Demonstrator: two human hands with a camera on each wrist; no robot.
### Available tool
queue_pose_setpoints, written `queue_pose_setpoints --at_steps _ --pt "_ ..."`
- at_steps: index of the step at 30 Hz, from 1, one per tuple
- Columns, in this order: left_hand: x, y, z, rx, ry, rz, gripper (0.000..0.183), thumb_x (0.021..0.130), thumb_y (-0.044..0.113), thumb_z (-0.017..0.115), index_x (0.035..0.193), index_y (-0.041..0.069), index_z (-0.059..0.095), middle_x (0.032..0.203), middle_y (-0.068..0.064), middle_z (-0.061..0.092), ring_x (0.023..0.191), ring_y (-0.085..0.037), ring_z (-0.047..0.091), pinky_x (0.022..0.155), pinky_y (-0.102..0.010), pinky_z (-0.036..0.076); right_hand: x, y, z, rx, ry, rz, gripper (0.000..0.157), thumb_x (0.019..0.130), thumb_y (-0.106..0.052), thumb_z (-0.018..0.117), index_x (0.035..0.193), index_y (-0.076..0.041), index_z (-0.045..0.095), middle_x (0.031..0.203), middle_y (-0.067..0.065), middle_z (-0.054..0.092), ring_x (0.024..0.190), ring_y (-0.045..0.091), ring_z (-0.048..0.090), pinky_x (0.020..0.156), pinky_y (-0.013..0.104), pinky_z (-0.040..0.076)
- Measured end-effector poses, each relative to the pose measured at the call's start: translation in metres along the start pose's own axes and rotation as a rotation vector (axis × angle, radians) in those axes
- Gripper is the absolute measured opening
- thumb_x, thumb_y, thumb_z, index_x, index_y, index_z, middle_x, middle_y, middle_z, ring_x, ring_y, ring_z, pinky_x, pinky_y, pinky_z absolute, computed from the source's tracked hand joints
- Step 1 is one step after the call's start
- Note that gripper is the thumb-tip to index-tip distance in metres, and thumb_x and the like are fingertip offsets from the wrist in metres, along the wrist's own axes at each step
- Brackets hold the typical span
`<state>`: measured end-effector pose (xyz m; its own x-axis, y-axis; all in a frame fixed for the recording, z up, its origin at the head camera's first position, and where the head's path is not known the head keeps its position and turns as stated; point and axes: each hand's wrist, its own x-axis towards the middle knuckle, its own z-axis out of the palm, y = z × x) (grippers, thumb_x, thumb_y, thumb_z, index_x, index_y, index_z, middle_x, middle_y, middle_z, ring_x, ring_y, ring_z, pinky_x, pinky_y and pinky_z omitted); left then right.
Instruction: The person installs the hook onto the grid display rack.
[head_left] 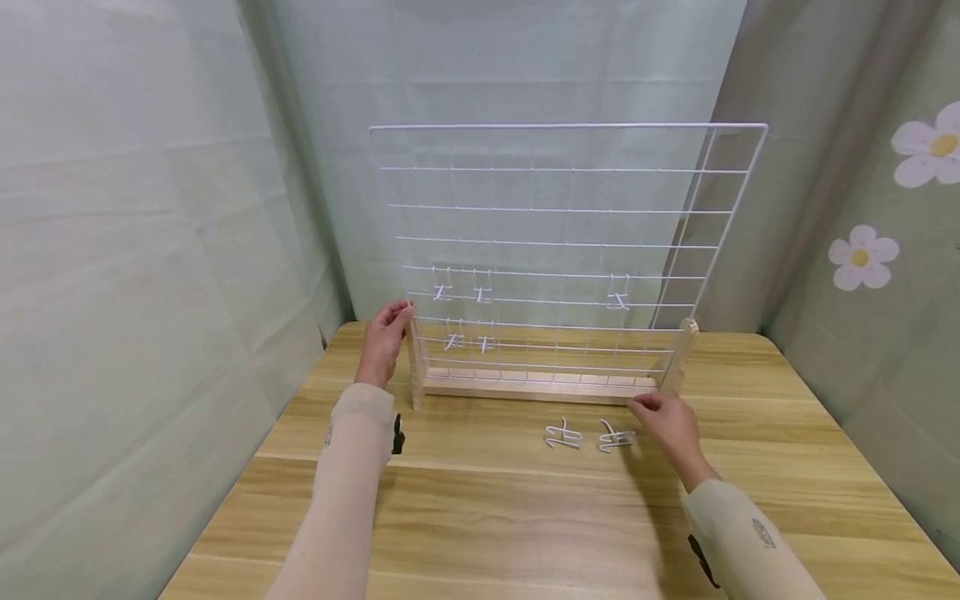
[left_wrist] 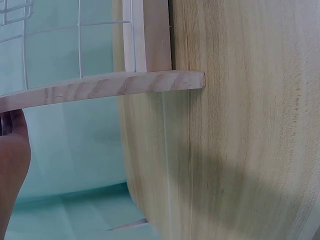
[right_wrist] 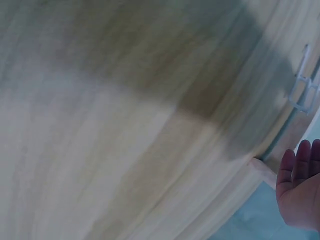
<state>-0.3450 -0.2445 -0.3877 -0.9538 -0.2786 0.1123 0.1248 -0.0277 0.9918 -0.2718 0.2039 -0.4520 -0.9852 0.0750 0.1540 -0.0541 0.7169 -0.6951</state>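
Standing white wire grid (head_left: 555, 243), pale wooden base (head_left: 536, 389)

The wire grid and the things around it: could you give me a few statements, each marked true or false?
1. Two hooks lie loose on the table. True.
2. The grid is black. False: it is white.
3. The left grip is at the base. False: it is at the top of the left post.
4. Five hooks hang on the grid. True.
5. Every hook hangs at one level. False: three hang higher, two lower.
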Motion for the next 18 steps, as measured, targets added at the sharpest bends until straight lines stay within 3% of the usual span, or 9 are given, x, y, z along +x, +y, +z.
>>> queue_pose_setpoints --at_steps 7,11,18 --pt "0.001 0.0 0.0 -0.009 0.003 -0.001 0.035 0.102 0.024 0.057 0.127 0.0 0.057 0.131 -0.009 0.057 0.111 -0.015 0.052 0.109 -0.036 0.038 -0.004 0.012 0.005 -0.001 -0.039 0.013 0.026 0.094 -0.022 0.065 0.105 0.001 0.074 0.106 0.018 0.072 0.099 0.039 0.063 0.083 0.049 0.046" --pt "0.001 0.0 0.0 -0.006 0.005 0.001 0.036 0.102 0.024 0.058 0.128 -0.001 0.057 0.133 -0.011 0.056 0.11 -0.014 0.052 0.109 -0.035 0.038 -0.006 0.014 0.008 0.013 -0.05 0.02 0.025 0.094 -0.021 0.065 0.103 0.001 0.074 0.103 0.017 0.072 0.096 0.036 0.062 0.083 0.049 0.045" --pt "-0.017 0.025 0.003 -0.008 -0.024 -0.053 0.041 0.103 0.016 0.055 0.135 -0.008 0.049 0.143 -0.02 0.049 0.114 -0.019 0.05 0.111 -0.037 0.036 -0.01 0.015 0.014 0.019 -0.051 0.008 0.023 0.094 -0.019 0.066 0.102 0.001 0.074 0.099 0.016 0.072 0.092 0.033 0.062 0.08 0.046 0.046"
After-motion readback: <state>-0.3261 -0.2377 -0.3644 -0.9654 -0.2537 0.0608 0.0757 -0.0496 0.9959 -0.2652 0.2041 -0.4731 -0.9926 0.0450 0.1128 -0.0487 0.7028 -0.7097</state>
